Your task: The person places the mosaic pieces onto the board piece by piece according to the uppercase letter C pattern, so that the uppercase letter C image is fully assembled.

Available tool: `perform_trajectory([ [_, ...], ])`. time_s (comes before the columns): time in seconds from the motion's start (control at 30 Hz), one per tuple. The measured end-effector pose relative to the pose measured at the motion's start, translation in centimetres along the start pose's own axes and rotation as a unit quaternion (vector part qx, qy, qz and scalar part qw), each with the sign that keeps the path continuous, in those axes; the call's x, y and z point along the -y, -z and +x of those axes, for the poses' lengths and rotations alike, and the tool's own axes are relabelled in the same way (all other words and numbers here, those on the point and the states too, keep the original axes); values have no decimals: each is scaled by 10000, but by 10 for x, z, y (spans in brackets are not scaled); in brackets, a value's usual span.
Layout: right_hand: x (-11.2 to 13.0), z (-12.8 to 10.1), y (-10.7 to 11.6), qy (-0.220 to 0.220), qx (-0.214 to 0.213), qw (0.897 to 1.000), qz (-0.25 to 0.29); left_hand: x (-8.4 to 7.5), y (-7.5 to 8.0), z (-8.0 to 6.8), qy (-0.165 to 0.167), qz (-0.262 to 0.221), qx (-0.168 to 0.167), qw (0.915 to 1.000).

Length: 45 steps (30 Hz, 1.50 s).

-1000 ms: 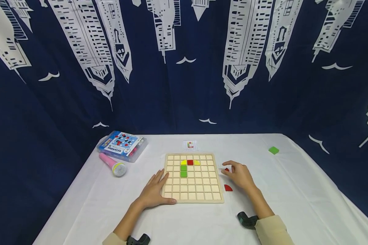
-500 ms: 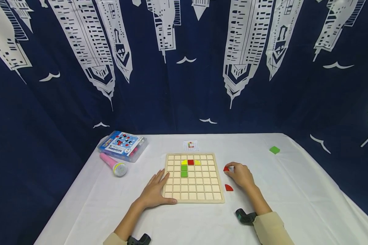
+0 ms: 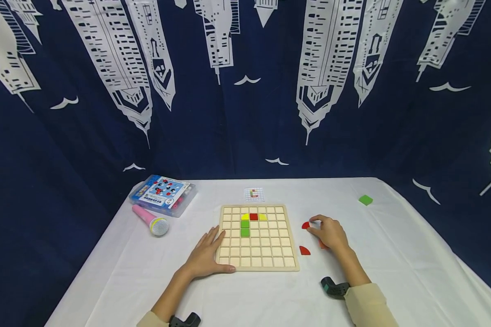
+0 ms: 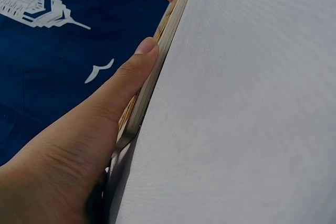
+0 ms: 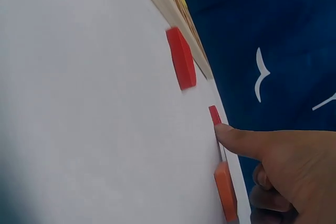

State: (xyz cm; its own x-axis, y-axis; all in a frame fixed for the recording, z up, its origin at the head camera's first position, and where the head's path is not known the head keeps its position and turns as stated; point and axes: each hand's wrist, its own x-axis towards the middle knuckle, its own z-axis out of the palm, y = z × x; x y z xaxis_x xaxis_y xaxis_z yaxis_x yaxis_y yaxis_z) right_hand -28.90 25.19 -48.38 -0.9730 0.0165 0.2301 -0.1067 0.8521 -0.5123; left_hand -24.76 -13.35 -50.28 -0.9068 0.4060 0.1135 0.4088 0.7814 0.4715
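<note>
A wooden grid board [image 3: 270, 250] lies mid-table, with yellow, red and green pieces in several upper cells. My left hand [image 3: 204, 254] rests spread on its lower left, thumb along the front edge; the left wrist view shows that thumb [image 4: 126, 74] lying on the rim. To the right of the board, my right hand [image 3: 329, 234] pinches a red quarter-round piece [image 3: 305, 225] between thumb and forefinger, close over the cloth. In the right wrist view the thumb tip covers part of this red piece [image 5: 213, 114]. Another red quarter-round piece [image 3: 304, 250] lies nearer me, by the board's right edge.
An orange piece [image 3: 323, 245] lies partly hidden under my right hand. A green diamond [image 3: 366, 200] is far right. Behind the board lies a small pattern card [image 3: 254, 194]. At the back left are a plastic case [image 3: 163, 193] and a pink microphone [image 3: 150, 220].
My right hand has closed its fingertips on the red quarter-round piece and shifted right, the piece moving slightly with it. The orange piece has come into view. My left hand has stayed put.
</note>
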Motion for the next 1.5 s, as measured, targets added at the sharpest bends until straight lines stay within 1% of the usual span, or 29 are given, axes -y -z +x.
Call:
perform_trajectory([
  [0.07, -3, 2, 1, -89, 23, 9999, -56, 1, 0, 0, 17, 14, 3, 10000],
  [0.13, -5, 3, 0, -81, 88, 9999, -8, 1, -1, 0, 3, 13, -1, 10000],
  [0.23, -3, 4, -3, 26, 250, 9995, 188, 1, 0, 0, -3, 13, -8, 10000],
  [0.37, 3, 4, -4, 174, 292, 9991, 258, 0, 1, -1, -5, 43, -14, 10000],
  [0.6, 3, 3, -6, 115, 268, 9992, 288, 0, 0, 0, 2, 30, -12, 10000],
  [0.83, 1, 2, -8, 159, 186, 9992, 328, -1, 1, 0, -6, 30, -6, 10000],
  [1.27, 3, 1, -9, 43, 136, 9992, 381, 0, 1, -1, -18, 57, -23, 10000],
  [1.5, 2, 0, -9, 132, 157, 9989, 428, 1, 0, 1, 37, 17, 52, 10000],
])
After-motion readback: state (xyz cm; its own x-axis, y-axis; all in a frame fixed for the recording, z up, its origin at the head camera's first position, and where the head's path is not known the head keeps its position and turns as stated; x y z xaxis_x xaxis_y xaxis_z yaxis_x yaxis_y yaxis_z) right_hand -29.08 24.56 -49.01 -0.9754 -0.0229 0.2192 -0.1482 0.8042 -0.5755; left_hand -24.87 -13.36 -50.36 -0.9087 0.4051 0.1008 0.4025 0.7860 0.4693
